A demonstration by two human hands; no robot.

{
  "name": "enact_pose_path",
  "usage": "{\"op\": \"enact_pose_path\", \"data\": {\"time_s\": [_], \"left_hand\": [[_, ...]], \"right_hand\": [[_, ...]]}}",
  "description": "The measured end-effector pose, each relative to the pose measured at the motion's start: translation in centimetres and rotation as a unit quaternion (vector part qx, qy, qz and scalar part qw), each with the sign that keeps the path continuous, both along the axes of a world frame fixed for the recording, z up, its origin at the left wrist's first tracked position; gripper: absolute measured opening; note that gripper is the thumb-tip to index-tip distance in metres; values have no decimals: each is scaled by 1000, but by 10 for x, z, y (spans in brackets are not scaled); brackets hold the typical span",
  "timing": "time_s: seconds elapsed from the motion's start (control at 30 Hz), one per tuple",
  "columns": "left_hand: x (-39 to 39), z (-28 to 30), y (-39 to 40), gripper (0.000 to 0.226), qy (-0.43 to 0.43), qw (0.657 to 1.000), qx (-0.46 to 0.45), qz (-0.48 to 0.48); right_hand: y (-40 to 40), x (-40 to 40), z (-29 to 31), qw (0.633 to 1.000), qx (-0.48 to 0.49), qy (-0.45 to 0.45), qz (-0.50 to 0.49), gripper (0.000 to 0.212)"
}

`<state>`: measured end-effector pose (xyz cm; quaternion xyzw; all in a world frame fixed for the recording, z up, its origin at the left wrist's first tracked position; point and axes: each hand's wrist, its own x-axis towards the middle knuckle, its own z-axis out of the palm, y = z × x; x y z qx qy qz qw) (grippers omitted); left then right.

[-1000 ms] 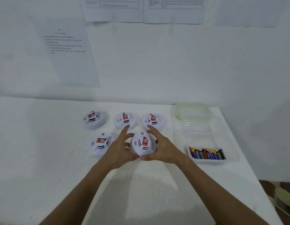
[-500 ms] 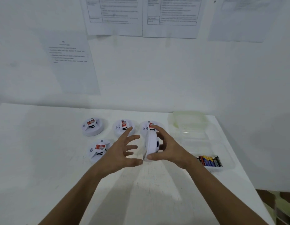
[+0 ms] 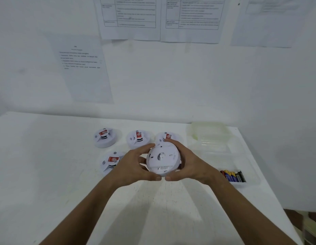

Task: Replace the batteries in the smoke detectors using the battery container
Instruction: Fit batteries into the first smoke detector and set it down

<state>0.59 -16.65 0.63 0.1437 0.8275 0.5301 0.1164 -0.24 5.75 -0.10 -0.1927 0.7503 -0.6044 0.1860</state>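
At the centre of the frame a white smoke detector [image 3: 163, 159] is held above the white table [image 3: 47, 174], turned so that its back faces the camera. It is gripped from the left by the left hand [image 3: 134, 167] and from the right by the right hand [image 3: 190, 165], the fingers of each curled round its rim and the thumbs nearly meeting below it. Four more detectors are seen lying face up on the table: three in a row just above the hands [image 3: 105, 137] [image 3: 138, 138] [image 3: 165, 137] and one at centre left [image 3: 110, 162]. At the right of the frame a clear battery container [image 3: 249, 167] is seen, with batteries [image 3: 233, 175] lined up at its lower end. Printed sheets [image 3: 129, 16] are fixed to the wall at the top.
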Motion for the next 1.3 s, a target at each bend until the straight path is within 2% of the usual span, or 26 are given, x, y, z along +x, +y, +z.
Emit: {"op": "enact_pose_path", "data": {"time_s": [0.07,0.13,0.23,0.33,0.4,0.63,0.87,1.17,1.3], "left_hand": [[-2,0,0,101,14,1000,-16,4],[-2,2,0,99,24,1000,-18,0],[-3,9,0,85,35,999,-20,-9],[-6,17,0,64,48,998,-31,-7],[-8,22,0,60,53,998,-38,-10],[-18,26,4,64,54,997,-58,-5],[-29,24,13,61,130,985,-110,16],[-46,13,28,61,193,964,-182,1],[-54,16,26,74,187,960,-205,-44]], "right_hand": [[-1,1,3,1000,26,12,1,105],[-2,1,6,999,28,25,-4,105],[0,1,12,999,10,36,-12,96],[3,0,15,999,6,39,-8,96],[5,-1,16,999,11,37,-6,97],[5,-7,20,998,16,60,-9,94],[3,-13,9,990,25,122,-60,92],[16,-26,0,989,60,110,-83,96],[24,-29,-1,988,61,103,-95,95]]}}
